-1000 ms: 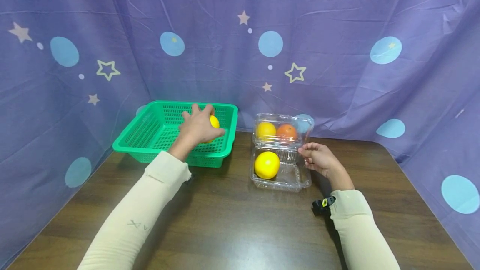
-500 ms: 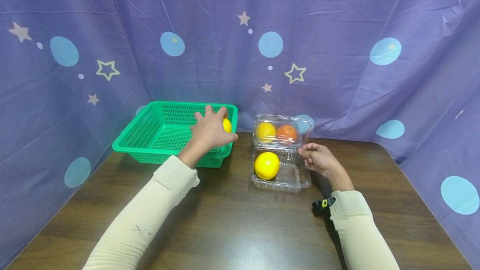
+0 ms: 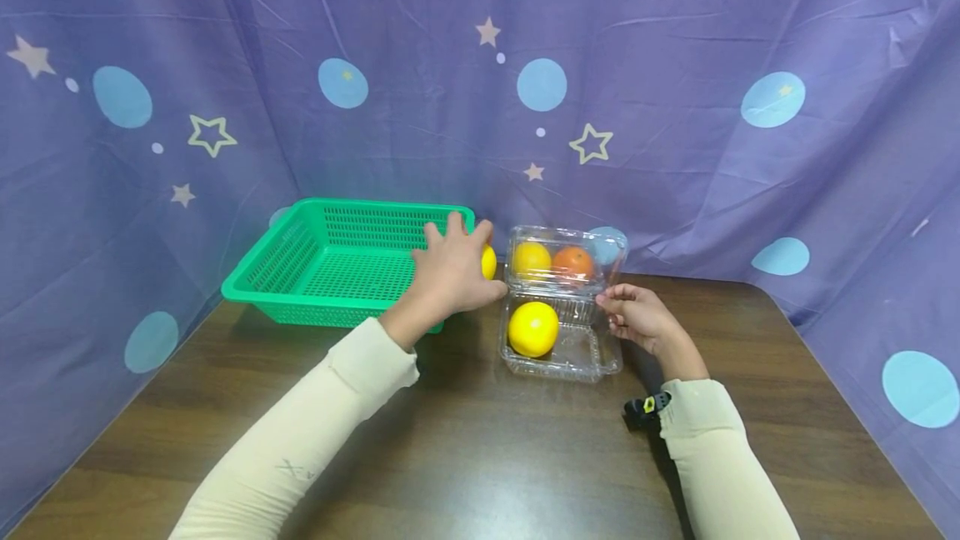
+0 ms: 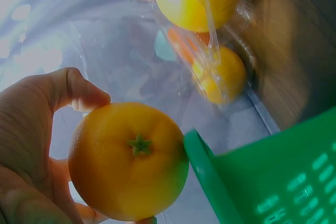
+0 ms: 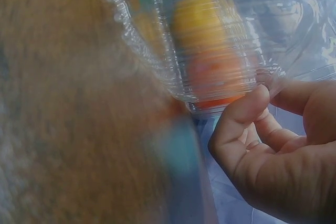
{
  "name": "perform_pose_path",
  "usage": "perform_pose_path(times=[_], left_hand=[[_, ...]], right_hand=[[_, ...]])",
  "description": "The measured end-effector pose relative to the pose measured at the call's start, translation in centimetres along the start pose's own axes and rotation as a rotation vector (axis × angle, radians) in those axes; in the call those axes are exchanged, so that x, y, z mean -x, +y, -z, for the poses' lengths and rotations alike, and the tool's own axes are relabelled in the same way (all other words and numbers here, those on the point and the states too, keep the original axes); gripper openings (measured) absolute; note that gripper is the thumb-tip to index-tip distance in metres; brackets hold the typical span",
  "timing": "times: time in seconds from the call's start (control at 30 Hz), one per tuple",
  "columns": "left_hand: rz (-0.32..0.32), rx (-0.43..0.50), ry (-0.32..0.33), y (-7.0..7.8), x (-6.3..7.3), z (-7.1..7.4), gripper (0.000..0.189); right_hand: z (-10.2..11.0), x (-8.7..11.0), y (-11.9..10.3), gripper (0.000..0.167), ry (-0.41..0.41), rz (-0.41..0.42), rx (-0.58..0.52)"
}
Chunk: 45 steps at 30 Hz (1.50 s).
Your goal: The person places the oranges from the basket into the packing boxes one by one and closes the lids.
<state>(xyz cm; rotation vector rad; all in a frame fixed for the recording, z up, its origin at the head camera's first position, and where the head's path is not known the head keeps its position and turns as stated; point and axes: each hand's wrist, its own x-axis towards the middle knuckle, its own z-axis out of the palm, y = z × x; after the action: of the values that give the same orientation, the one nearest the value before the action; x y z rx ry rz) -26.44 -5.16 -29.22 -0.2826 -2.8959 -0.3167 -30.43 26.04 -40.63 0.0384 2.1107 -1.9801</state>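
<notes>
My left hand (image 3: 450,269) holds a yellow-orange orange (image 3: 489,262) just past the right rim of the green basket (image 3: 270,307). In the left wrist view, the orange (image 4: 128,166) shows a green star-shaped stem mark, with thumb and fingers curled round its side. A clear plastic clamshell box (image 3: 558,372) stands to the right, lid raised. One yellow fruit (image 3: 533,329) sits in the left of its base; a second yellow fruit (image 3: 532,261) and a red-orange fruit (image 3: 573,265) show through the raised lid. My right hand (image 3: 641,319) pinches the box's right edge near the hinge.
The basket's perforated floor and walls show at the back left. Everything stands on a brown wooden table (image 3: 480,457). Behind it hangs a purple curtain (image 3: 660,165) with stars and blue ovals. A black wrist device (image 3: 645,408) sits by the right cuff.
My left hand has moved right with the orange, from over the basket's inside past its right rim toward the clear box. The right hand has stayed in place.
</notes>
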Motion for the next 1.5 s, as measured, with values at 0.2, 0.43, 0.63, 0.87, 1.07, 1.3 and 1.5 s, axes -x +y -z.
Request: perform_pose_path(times=[0.2,0.43,0.63,0.87,1.07,1.3,1.5], left_hand=[[-0.032,-0.014,0.009,1.4,0.1,-0.7,0.078],[-0.075,-0.019,-0.017,3.1,0.3,-1.8,0.088],[-0.120,-0.039,-0.013,4.8,0.5,-3.0,0.084],[-0.160,-0.044,-0.004,6.6,0.6,-4.6,0.088],[-0.190,-0.027,-0.017,8.3,0.7,-5.5,0.084],[-0.228,0.045,-0.017,10.2,0.9,-7.0,0.083],[-0.237,0.069,-0.062,11.3,1.1,-8.3,0.078]], right_hand=[[-0.1,0.2,-0.2,0.010,-0.003,0.001,0.004],[0.0,0.2,-0.2,0.011,-0.012,-0.001,-0.014],[0.0,0.2,-0.3,0.011,-0.017,0.001,-0.025],[-0.1,0.1,-0.2,0.010,-0.014,0.001,-0.022],[-0.1,0.0,-0.2,0.009,-0.012,-0.003,-0.012],[0.0,0.0,-0.2,0.008,-0.014,-0.012,-0.009],[0.1,0.2,-0.1,0.005,-0.017,-0.003,-0.010]])
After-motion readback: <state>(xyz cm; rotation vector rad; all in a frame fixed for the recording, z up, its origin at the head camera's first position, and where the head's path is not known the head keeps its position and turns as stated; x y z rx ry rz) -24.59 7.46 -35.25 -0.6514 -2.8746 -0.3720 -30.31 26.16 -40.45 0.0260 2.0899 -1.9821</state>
